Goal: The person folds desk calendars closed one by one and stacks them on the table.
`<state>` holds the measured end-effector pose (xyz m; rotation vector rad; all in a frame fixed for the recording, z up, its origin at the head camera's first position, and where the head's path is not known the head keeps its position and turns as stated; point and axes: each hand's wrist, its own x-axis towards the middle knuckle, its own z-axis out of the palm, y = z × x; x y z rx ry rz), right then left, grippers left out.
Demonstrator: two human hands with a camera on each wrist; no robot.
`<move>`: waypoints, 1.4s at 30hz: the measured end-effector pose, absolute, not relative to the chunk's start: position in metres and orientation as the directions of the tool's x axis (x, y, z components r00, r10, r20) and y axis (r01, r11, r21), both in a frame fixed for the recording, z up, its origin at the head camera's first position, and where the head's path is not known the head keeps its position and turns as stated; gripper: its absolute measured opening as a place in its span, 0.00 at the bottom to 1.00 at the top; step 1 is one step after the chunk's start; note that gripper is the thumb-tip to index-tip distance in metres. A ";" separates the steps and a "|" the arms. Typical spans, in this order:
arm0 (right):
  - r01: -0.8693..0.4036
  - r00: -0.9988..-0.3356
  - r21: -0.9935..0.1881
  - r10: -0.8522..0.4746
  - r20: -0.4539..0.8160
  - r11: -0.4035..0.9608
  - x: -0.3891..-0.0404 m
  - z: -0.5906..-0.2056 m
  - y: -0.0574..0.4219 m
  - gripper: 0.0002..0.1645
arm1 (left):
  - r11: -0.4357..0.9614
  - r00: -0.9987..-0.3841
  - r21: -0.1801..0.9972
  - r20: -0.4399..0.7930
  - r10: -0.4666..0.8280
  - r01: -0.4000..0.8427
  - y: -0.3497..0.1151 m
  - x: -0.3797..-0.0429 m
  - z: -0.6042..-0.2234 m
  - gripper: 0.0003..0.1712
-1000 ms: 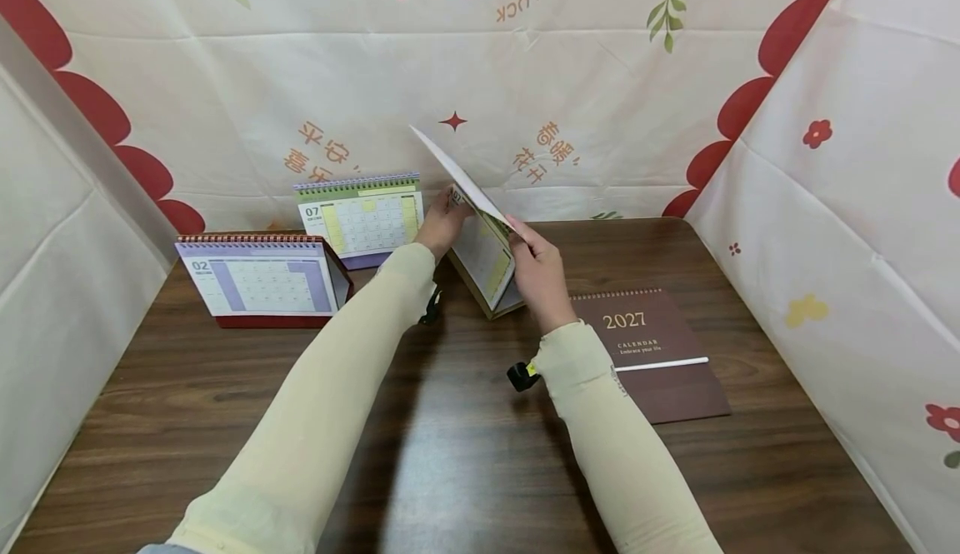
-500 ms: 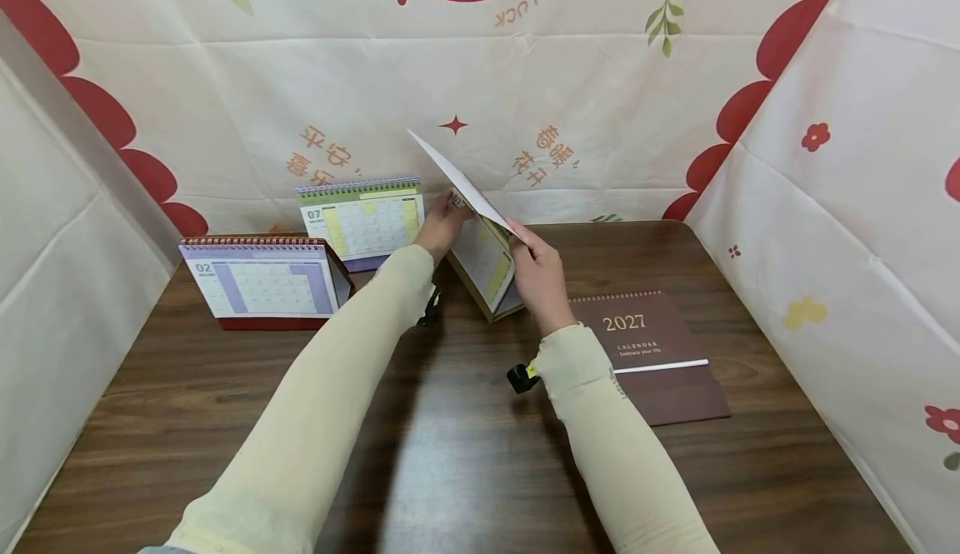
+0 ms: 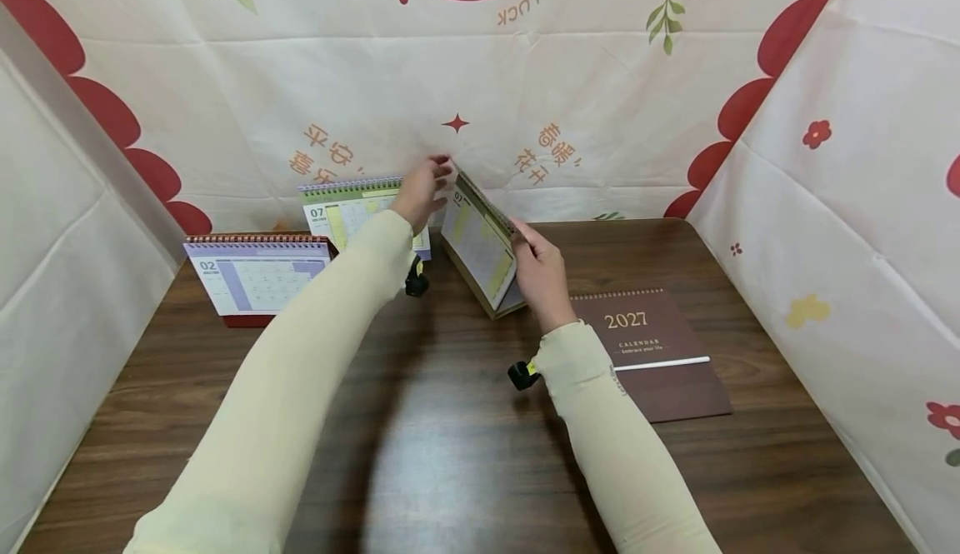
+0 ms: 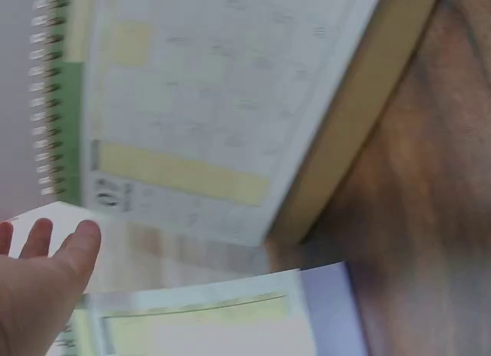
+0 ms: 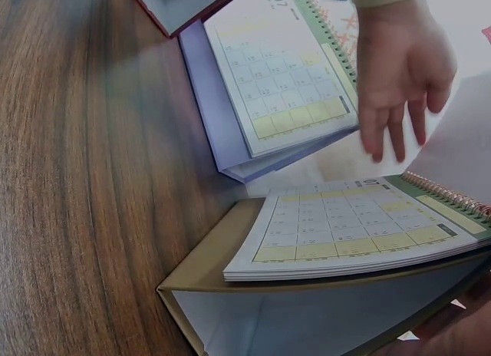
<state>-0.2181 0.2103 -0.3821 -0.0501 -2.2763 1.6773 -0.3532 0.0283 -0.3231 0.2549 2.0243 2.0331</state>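
Observation:
A gold-based desk calendar stands at an angle at the back middle of the table, its front page reading 07. My right hand grips the near right end of its top edge; in the right wrist view only part of that hand shows, behind the calendar. My left hand hovers at the far end, fingers spread and holding nothing. It is in front of a purple-based calendar also showing 07. In the left wrist view the left hand is apart from the gold-based calendar's coil.
A red-based calendar showing 02 stands at the left. On the right, a flat brown 2027 calendar lies on the wooden table with a white stick across it. A printed cloth hangs close behind.
The raised white sheet has gone over to the back of the gold-based calendar, baring its 07 page. My left hand has let go and moved up and left. The right hand stays.

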 end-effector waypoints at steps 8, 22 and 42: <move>-0.156 -0.947 -0.942 0.225 0.227 0.297 -0.218 -0.383 0.211 0.22 | -0.116 -0.971 0.992 -0.025 0.237 -0.054 0.012 -0.352 -0.285 0.31; -0.146 -0.948 -0.941 0.228 0.220 0.304 -0.216 -0.383 0.211 0.22 | 0.164 -0.945 0.958 0.186 0.270 0.235 0.003 -0.330 -0.218 0.21; -0.164 -0.932 -0.932 0.260 0.254 0.323 -0.219 -0.384 0.207 0.21 | 0.600 -0.857 0.793 -0.237 0.458 0.102 0.018 -0.333 -0.261 0.29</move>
